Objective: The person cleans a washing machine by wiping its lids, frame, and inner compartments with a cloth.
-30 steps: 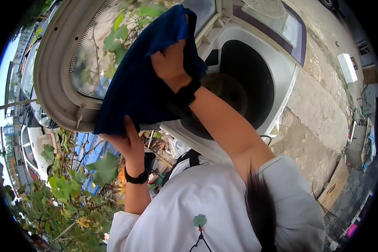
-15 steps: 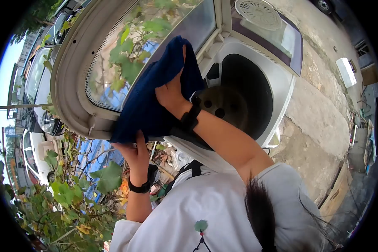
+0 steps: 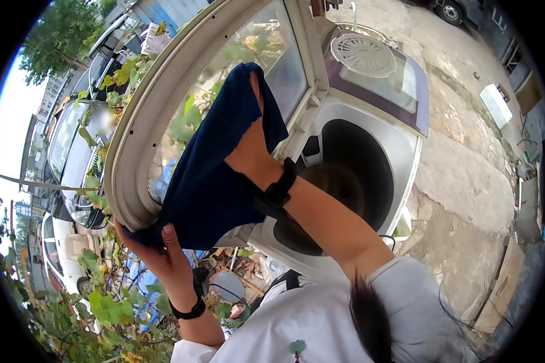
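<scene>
A dark blue cloth (image 3: 209,175) is spread against the inner side of the washing machine's raised lid (image 3: 130,163). My right hand (image 3: 252,151) holds the cloth's upper part at the lid's clear window, and a fold of cloth covers some of its fingers. At the lid's lower left rim, my left hand (image 3: 160,260) pinches a corner of the cloth, thumb in front and fingers going behind the edge. Below the lid, the open tub (image 3: 360,163) shows a dark drum, partly hidden by my right forearm.
A second, purple-framed lid (image 3: 378,72) with a round vent sits at the machine's far side. Leafy vines (image 3: 112,305) grow at the left, with parked cars (image 3: 72,151) beyond. Concrete ground (image 3: 457,187) lies to the right, with a white box (image 3: 496,104) on it.
The lid has tilted a little, and my left hand has shifted down and left along its rim with the cloth corner. My right hand stays on the cloth, slightly lower in view.
</scene>
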The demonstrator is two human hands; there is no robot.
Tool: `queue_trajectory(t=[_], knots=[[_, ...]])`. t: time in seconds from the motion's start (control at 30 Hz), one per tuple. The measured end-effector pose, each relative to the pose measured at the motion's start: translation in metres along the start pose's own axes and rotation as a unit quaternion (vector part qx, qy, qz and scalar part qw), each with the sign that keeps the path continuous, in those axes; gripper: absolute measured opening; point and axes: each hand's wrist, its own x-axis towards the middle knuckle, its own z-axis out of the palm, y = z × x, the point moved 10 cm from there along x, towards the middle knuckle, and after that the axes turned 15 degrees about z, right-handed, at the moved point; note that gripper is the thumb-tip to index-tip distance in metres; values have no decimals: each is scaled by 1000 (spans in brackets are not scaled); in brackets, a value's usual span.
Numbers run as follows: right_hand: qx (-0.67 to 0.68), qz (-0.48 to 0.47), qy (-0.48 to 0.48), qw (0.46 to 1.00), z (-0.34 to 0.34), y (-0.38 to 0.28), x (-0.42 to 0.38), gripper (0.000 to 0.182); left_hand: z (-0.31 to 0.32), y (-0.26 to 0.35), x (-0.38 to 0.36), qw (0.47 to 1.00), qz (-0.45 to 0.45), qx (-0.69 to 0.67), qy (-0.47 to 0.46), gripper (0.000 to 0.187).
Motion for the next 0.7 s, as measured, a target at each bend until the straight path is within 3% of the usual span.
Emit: queue_trajectory(t=[0.03, 0.1, 0.17, 0.23, 0.33, 0.43, 0.57, 0.63, 0.7], knots=[[7, 8, 18, 1000, -1, -6, 1, 85, 0, 1, 0, 1000, -6, -4, -3, 74], [61, -90, 11, 994, 5, -36, 8, 85, 0, 2, 1, 1000, -15, -19, -9, 74], [86, -127, -85, 984, 4, -88, 22, 85, -1, 1, 3, 999, -21, -43, -19, 73], [39, -165, -115, 979, 10, -117, 27, 82, -1, 2, 7, 997, -29, -65, -13, 72], [-38, -220, -139, 965, 27, -99, 27, 76, -1, 1, 5, 997, -44, -69, -11, 71], [66, -125, -51, 989, -4, -69, 74, 81, 0, -3, 2, 997, -54, -55, -16, 70], [92, -56, -53, 993, 1, -60, 53, 74, 2, 7, -1, 998, 5, 53, -19, 63], [52, -87, -13, 995, 10, -80, 30, 71, 3, 1, -3, 1000, -13, 16, -1, 64], [26, -88, -76, 993, 21, -92, 12, 67, 3, -3, -5, 1000, -25, -6, 4, 66]])
